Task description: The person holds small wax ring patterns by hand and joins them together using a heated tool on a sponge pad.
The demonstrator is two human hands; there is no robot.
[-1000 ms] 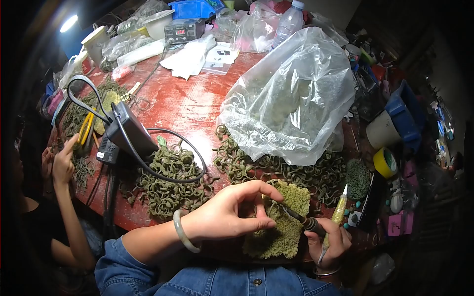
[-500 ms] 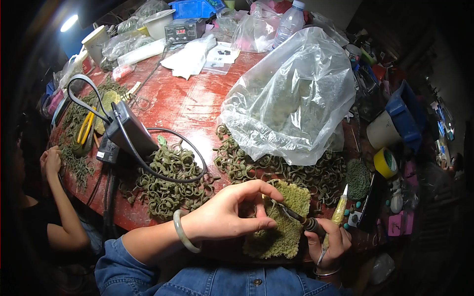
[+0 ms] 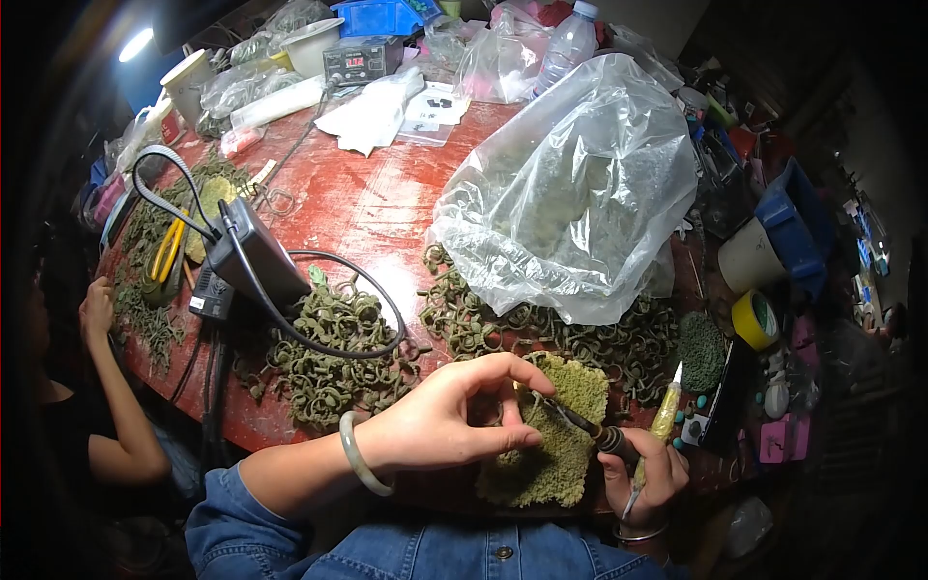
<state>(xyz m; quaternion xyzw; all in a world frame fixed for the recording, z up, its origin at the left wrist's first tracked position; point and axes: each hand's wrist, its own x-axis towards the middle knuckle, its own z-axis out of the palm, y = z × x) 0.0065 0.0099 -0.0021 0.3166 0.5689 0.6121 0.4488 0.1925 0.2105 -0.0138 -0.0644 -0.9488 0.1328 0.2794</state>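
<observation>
My left hand [image 3: 454,411], a pale bangle on its wrist, is pinched at the fingertips above a rough yellow-green pad [image 3: 551,459]. What it pinches is small and mostly hidden by the fingers. My right hand [image 3: 646,478] grips a soldering-iron-like pen tool [image 3: 609,440] with a ribbed collar. Its dark metal tip points at the left fingertips. A yellow-wrapped tool [image 3: 665,411] with a pale pointed end also sits in the right hand, point up. Heaps of small green ring-shaped pieces [image 3: 338,372] lie just beyond the hands.
A large clear plastic bag [image 3: 570,193] covers part of the green pieces. To the left stands a dark box [image 3: 253,256] with looping cables. Yellow tape [image 3: 755,320] and a blue bin [image 3: 795,227] are at right. Another person's arm [image 3: 116,387] rests at the left edge.
My hands barely move; the pen tool stays at the left fingertips. The other person's hand at the left edge has shifted slightly left and up.
</observation>
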